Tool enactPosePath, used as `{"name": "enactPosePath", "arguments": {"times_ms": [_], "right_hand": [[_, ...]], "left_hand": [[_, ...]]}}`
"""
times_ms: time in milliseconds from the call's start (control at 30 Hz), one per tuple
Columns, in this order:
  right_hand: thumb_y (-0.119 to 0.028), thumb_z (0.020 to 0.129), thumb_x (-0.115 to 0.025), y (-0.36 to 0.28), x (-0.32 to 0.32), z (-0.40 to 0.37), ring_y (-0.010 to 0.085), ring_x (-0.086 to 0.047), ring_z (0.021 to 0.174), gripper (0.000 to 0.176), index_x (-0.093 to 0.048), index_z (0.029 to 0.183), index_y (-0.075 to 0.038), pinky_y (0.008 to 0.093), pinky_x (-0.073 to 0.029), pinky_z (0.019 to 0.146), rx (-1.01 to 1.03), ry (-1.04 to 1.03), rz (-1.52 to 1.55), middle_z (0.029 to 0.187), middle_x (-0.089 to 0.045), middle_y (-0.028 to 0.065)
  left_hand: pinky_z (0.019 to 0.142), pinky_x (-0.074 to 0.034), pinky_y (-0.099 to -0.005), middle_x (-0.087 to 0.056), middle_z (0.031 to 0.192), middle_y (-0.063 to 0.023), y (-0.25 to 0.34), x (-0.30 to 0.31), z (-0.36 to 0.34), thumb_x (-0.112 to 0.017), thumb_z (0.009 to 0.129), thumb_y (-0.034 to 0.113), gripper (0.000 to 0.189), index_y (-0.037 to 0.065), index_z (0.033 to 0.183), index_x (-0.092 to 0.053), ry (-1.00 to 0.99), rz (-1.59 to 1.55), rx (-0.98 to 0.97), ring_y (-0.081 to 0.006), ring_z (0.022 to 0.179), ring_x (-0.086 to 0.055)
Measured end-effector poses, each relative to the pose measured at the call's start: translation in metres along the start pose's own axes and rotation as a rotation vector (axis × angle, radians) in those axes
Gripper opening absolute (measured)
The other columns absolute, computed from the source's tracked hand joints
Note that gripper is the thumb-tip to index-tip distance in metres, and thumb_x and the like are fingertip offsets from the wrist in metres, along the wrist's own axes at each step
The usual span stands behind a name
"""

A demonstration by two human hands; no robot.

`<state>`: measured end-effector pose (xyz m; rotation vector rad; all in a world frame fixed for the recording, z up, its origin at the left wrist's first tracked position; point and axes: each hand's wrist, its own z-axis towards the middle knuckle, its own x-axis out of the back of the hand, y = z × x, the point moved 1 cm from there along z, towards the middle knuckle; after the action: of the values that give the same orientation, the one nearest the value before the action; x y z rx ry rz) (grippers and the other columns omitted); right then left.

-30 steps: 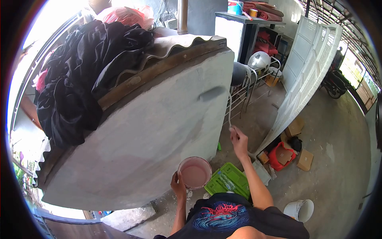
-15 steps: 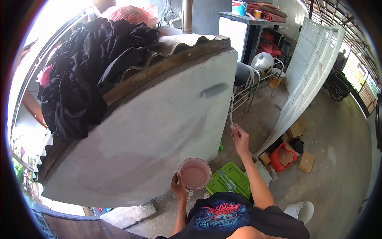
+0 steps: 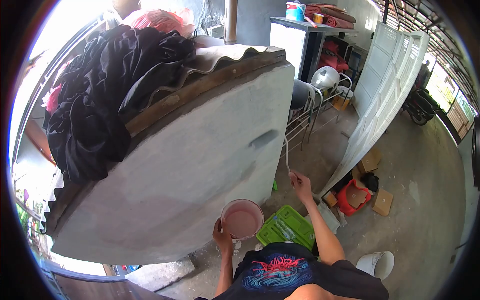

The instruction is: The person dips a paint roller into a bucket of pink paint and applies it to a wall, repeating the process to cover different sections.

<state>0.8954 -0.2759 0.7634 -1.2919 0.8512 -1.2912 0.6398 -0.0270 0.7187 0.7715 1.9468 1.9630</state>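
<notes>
My left hand [image 3: 223, 236] grips the rim and side of a round bucket [image 3: 243, 220], which holds pale pinkish-white paint. My right hand [image 3: 301, 187] is closed round the handle of a paint roller [image 3: 287, 156], whose thin pale rod rises from the fist. The roller's head, a dark grey blurred bar, lies against the upper right part of the whitish wall [image 3: 200, 165]. Patches of slightly different grey and pink show across the wall's face.
Black cloth [image 3: 115, 95] drapes over the corrugated sheet on the wall's top. A green plastic crate lid [image 3: 287, 226], a white bucket [image 3: 376, 265], cardboard boxes [image 3: 383, 202] and a red bag [image 3: 354, 197] lie on the floor. White folding panels [image 3: 375, 110] stand at right.
My right hand and the roller have moved down, the roller head sliding lower on the wall. My left hand still holds the bucket in nearly the same place.
</notes>
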Motion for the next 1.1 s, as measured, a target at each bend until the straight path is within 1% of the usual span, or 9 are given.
{"name": "enactPosePath", "arguments": {"times_ms": [33,200,467,533,567,767,833,933,1100], "right_hand": [[-0.033,0.101,-0.063,-0.03,-0.002,0.003,0.0054,-0.045,0.061,0.04,-0.068,0.121,0.001,0.0243,-0.039,0.056,0.037,-0.007,0.041,0.067,-0.052,-0.0008],[-0.03,0.102,-0.061,-0.065,-0.005,0.014,0.0043,-0.043,0.061,0.038,-0.067,0.122,0.001,0.0234,-0.036,0.054,0.026,-0.021,0.122,0.068,-0.05,-0.003],[-0.031,0.1,-0.062,0.076,-0.004,-0.022,0.0076,-0.051,0.062,0.035,-0.07,0.115,-0.001,0.0287,-0.042,0.057,-0.114,-0.121,-0.107,0.066,-0.057,0.0017],[-0.031,0.1,-0.061,0.082,-0.009,-0.033,0.0061,-0.048,0.06,0.032,-0.071,0.101,0.0,0.028,-0.039,0.055,-0.136,-0.089,-0.171,0.062,-0.053,-0.0012],[-0.031,0.1,-0.061,0.083,-0.009,-0.033,0.0061,-0.048,0.06,0.032,-0.071,0.101,0.0,0.028,-0.039,0.055,-0.135,-0.082,-0.17,0.062,-0.053,-0.0012],[-0.031,0.1,-0.063,0.062,-0.004,-0.029,0.0058,-0.049,0.062,0.034,-0.072,0.108,0.001,0.027,-0.041,0.056,-0.174,-0.099,-0.153,0.064,-0.055,0.0],[-0.029,0.1,-0.063,0.05,-0.003,-0.022,0.0084,-0.055,0.064,0.033,-0.071,0.115,-0.001,0.031,-0.046,0.06,-0.11,-0.073,-0.068,0.067,-0.06,0.0053],[-0.028,0.1,-0.062,0.037,-0.003,-0.019,0.0061,-0.05,0.064,0.034,-0.07,0.113,0.002,0.0273,-0.042,0.058,-0.075,-0.063,-0.08,0.067,-0.055,0.0],[-0.029,0.1,-0.062,0.07,-0.007,-0.028,0.0084,-0.052,0.063,0.033,-0.071,0.116,-0.001,0.0291,-0.044,0.059,-0.092,-0.102,-0.148,0.066,-0.056,0.0026]], "left_hand": [[0.091,-0.049,-0.0345,-0.072,0.11,-0.0174,0.005,0.0,-0.001,-0.061,0.1,0.031,0.045,-0.008,0.123,-0.063,-0.019,-0.003,0.013,-0.0213,0.104,-0.066],[0.09,-0.049,-0.0338,-0.072,0.108,-0.0159,0.006,-0.001,0.0,-0.061,0.1,0.029,0.042,-0.007,0.122,-0.065,-0.033,-0.025,0.008,-0.0201,0.101,-0.067],[0.089,-0.049,-0.0332,-0.072,0.106,-0.0151,0.015,-0.001,0.002,-0.061,0.1,0.03,0.041,-0.006,0.12,-0.065,-0.044,-0.017,-0.011,-0.0188,0.099,-0.066],[0.089,-0.049,-0.0333,-0.072,0.106,-0.0149,0.013,-0.003,0.005,-0.061,0.1,0.03,0.041,-0.006,0.12,-0.065,-0.054,-0.016,-0.022,-0.019,0.099,-0.066],[0.089,-0.049,-0.0333,-0.072,0.106,-0.0148,0.013,-0.005,0.009,-0.061,0.1,0.03,0.042,-0.006,0.12,-0.066,-0.056,-0.015,-0.034,-0.0191,0.099,-0.066],[0.089,-0.049,-0.0335,-0.072,0.106,-0.0147,0.013,-0.006,0.016,-0.061,0.1,0.031,0.043,-0.007,0.12,-0.065,-0.054,-0.035,-0.011,-0.0197,0.1,-0.066],[0.089,-0.049,-0.0337,-0.072,0.107,-0.0149,0.019,-0.008,0.016,-0.061,0.1,0.031,0.043,-0.007,0.12,-0.065,-0.064,-0.028,-0.001,-0.0196,0.1,-0.066],[0.089,-0.049,-0.0338,-0.072,0.107,-0.0152,0.011,-0.009,0.015,-0.061,0.1,0.031,0.043,-0.007,0.121,-0.065,-0.062,-0.022,-0.013,-0.0195,0.1,-0.066],[0.089,-0.049,-0.0337,-0.072,0.107,-0.0159,0.013,-0.011,0.014,-0.061,0.1,0.031,0.043,-0.007,0.121,-0.065,-0.082,-0.025,0.004,-0.0197,0.1,-0.066]]}}
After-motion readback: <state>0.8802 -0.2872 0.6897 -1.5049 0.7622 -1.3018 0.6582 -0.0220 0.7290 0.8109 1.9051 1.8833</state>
